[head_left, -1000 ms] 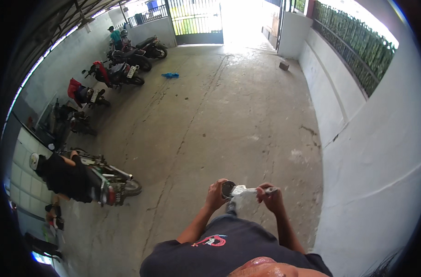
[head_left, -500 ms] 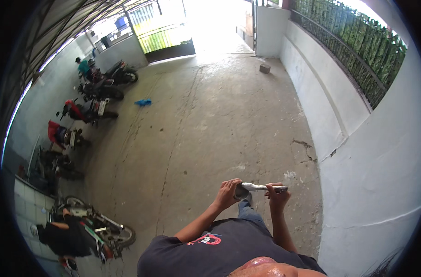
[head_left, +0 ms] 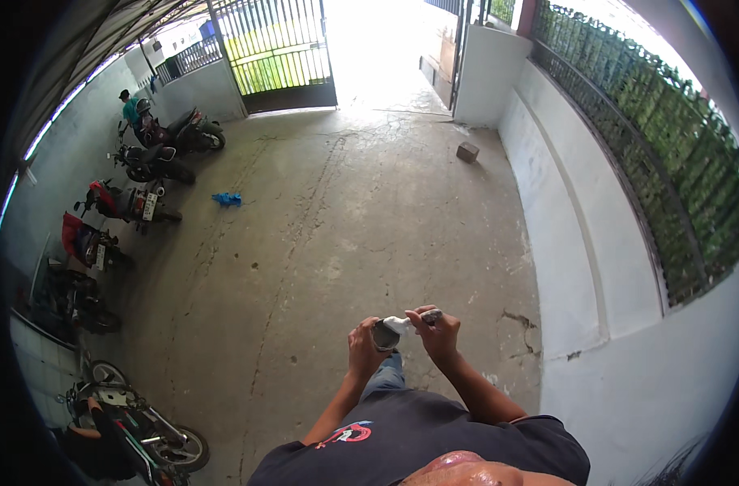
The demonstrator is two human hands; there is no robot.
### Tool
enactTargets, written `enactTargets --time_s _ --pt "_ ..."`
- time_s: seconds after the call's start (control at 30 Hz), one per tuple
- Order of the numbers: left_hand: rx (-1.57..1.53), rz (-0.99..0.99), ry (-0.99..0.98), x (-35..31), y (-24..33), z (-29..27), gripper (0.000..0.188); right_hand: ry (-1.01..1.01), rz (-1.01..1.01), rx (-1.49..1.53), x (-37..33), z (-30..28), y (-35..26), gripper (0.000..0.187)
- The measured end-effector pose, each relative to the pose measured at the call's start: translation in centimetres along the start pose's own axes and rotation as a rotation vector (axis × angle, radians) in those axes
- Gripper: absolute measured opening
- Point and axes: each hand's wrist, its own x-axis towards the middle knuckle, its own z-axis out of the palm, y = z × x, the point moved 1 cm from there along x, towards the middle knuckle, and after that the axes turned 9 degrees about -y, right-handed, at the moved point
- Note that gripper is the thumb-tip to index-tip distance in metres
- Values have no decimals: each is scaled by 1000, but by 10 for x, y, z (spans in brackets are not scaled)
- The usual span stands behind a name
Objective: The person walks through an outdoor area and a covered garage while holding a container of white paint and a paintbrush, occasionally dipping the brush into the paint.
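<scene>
My left hand [head_left: 360, 347] is wrapped round a small grey can [head_left: 383, 335], its open mouth tipped toward me. In my right hand [head_left: 439, 334] is a paintbrush [head_left: 397, 325] with a white-coated head. The brush head meets the can's rim on its right side; the dark end of its handle pokes out past my fingers. Both hands are close together in front of my dark shirt [head_left: 434, 417]. How much is inside the can cannot be made out.
A white wall [head_left: 621, 381] with a railing [head_left: 621, 113] runs along the right. A brick-like block [head_left: 467, 152] and a blue cloth-like item [head_left: 227, 199] lie on the concrete floor [head_left: 321, 243]. Parked motorcycles [head_left: 143, 204] line the left, with people [head_left: 130, 109] near some. A gate [head_left: 276, 57] stands ahead.
My right hand has come left, toward the can, and the brush now sits more steeply against its rim. The can has shifted left. My view has turned a little.
</scene>
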Motion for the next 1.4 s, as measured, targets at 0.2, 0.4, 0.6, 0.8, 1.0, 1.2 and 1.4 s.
enactTargets --time_s 0.2,0.4,0.6,0.8,1.0,1.2,1.4 --pt "-43 -10 -101 169 -44 27 87 67 102 -69 140 -10 72 18" --pt "-22 186 -186 374 -60 68 86 276 272 22 282 -67 164 19" --pt "-20 260 -262 533 -81 120 89 383 130 -19 385 -94 275 18" --pt "10 225 -197 682 -77 165 87 322 360 94 532 -147 370 20" --pt "-17 62 -64 824 -89 189 82 0 142 137 722 -161 429 23" --pt "-61 -119 59 957 -118 204 83 -404 -76 0 870 -159 475 14" --pt "-39 -12 -34 1128 -201 242 85 -405 171 1 998 -158 594 17"
